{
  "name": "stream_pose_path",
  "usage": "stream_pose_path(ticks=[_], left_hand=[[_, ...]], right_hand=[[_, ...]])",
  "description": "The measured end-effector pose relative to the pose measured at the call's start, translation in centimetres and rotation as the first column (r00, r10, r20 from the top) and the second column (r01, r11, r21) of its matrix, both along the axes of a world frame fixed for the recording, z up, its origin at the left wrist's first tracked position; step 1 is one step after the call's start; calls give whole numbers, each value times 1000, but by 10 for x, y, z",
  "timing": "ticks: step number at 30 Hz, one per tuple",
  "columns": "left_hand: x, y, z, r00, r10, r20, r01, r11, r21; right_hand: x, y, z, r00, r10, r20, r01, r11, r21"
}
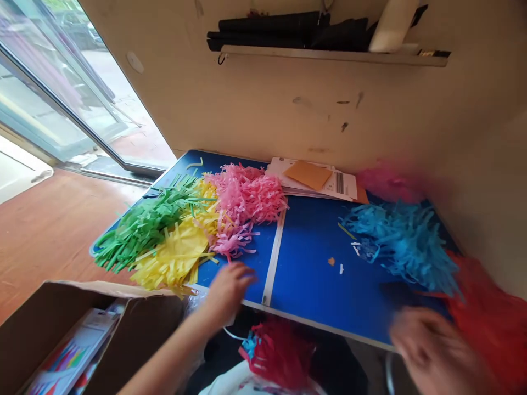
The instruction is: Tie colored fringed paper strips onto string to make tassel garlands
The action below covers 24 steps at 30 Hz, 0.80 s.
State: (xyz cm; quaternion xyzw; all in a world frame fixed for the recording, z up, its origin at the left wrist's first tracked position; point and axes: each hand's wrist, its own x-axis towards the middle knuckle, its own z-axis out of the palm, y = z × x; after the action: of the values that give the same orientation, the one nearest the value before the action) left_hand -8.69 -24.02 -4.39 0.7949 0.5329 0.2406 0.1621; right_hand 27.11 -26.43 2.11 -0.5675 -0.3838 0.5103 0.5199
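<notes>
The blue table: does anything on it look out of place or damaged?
Slightly: a small white scrap and a brown spot, perhaps debris or a chip, show on the blue tabletop, apart from the blue paper fringe. They look stray because the fringe is bunched together.

Two hands (231, 285) (426, 340), one green tassel bunch (150, 225), one blue table (307, 249), one shelf (329, 56) (plus one cardboard box (142, 329))

From afar I see a daylit glass door (53, 99), reddish-brown floor (78, 214), blue worktop (317, 291) and a beige wall (247, 109) with a shelf (329, 55).
</notes>
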Motion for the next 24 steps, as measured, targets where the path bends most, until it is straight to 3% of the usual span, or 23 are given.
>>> stream_pose_path(ticks=[2,4,6,8,10,12,14,15,21,24], left_hand=[[-37,18,1,972,188,-144,-183,982,48],[-53,28,7,962,223,-155,-212,974,82],[-43,30,19,985,171,-18,-169,980,104],[-12,27,32,968,84,235,-103,992,71],[27,22,41,850,66,522,-30,997,-76],[60,19,43,647,201,735,24,959,-284],[81,20,38,491,336,804,96,896,-433],[87,21,35,455,370,810,132,871,-472],[89,23,26,490,367,791,235,818,-525],[89,22,26,575,315,755,187,848,-496]], right_hand=[[-17,13,-12,997,42,-67,-46,996,-72],[-36,20,-22,993,50,-105,-65,988,-143],[-56,22,-29,993,54,-108,-69,987,-144],[-78,23,-34,989,110,-98,-118,990,-78],[-97,28,-37,978,186,-92,-186,982,5],[-111,36,-39,967,231,-109,-226,972,58],[-117,43,-41,955,261,-139,-253,965,72],[-118,45,-41,951,271,-146,-263,962,70],[-109,46,-42,944,304,-128,-305,952,9],[-109,44,-43,949,311,-50,-312,950,4]])
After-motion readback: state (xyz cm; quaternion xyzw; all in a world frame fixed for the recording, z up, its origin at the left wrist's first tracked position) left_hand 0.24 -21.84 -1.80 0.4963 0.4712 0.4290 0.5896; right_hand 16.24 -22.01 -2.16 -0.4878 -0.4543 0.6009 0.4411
